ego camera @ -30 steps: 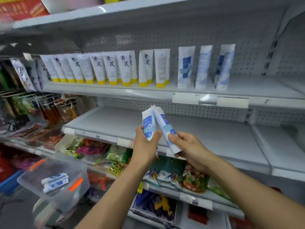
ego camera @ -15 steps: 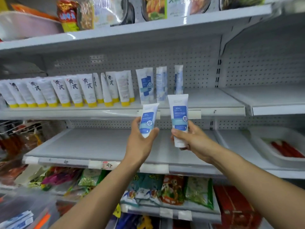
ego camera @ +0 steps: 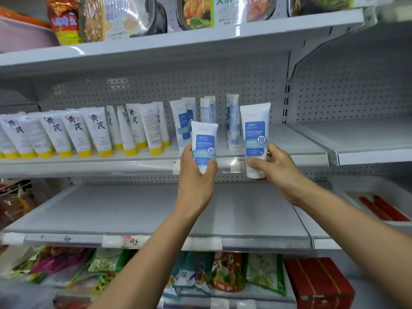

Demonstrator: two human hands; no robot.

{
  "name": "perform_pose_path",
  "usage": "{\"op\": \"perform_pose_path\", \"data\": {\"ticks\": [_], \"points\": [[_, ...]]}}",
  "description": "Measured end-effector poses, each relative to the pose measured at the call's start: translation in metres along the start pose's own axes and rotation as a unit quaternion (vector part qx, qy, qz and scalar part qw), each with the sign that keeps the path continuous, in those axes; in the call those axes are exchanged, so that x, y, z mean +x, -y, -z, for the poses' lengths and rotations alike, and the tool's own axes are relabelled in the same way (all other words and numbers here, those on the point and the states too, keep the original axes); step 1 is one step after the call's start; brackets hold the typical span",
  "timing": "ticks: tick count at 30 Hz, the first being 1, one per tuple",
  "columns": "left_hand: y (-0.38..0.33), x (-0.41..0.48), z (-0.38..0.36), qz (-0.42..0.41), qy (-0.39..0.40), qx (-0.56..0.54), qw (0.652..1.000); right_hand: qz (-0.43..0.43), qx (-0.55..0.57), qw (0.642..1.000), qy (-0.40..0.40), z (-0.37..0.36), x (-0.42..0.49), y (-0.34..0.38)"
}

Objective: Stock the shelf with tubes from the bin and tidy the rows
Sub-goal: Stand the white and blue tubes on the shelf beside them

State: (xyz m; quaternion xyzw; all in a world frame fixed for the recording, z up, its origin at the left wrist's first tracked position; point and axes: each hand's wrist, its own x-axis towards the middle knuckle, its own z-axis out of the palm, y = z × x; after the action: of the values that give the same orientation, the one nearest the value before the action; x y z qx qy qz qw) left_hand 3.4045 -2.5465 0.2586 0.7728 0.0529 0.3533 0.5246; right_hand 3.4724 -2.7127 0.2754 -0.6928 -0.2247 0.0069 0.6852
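Note:
My left hand grips a white tube with a blue label, held upright in front of the tube shelf. My right hand grips a second, larger-looking blue-label tube just right of it, its cap end down at the shelf's front edge. Behind them stand three blue-label tubes on the shelf. A long row of white tubes with yellow caps fills the shelf's left part. The bin is out of view.
A bare grey shelf lies below my arms. Snack packets and a red box sit on the lowest shelf. Food packs line the top shelf. A neighbouring shelf is at right, and a tray with red items below it.
Both hands have risen toward the tube shelf with their tubes, now upright and apart. The view has shifted up and right, and the bin has dropped out of sight.

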Motion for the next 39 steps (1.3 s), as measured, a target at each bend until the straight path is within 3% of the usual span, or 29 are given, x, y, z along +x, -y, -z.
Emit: {"op": "perform_pose_path", "data": {"ticks": [9,19,39], "points": [[-0.002,0.044,-0.018,-0.051,-0.004,-0.021,0.998,0.049,-0.087,0.989,-0.113,0.014,0.068,0.024],[-0.003,0.07,-0.042,-0.049,0.005,-0.055,0.997,0.014,-0.219,0.972,-0.079,0.03,0.13,-0.006],[-0.009,0.081,-0.07,-0.049,-0.059,-0.037,0.996,-0.005,-0.25,0.968,-0.033,0.047,0.205,-0.035]]}}
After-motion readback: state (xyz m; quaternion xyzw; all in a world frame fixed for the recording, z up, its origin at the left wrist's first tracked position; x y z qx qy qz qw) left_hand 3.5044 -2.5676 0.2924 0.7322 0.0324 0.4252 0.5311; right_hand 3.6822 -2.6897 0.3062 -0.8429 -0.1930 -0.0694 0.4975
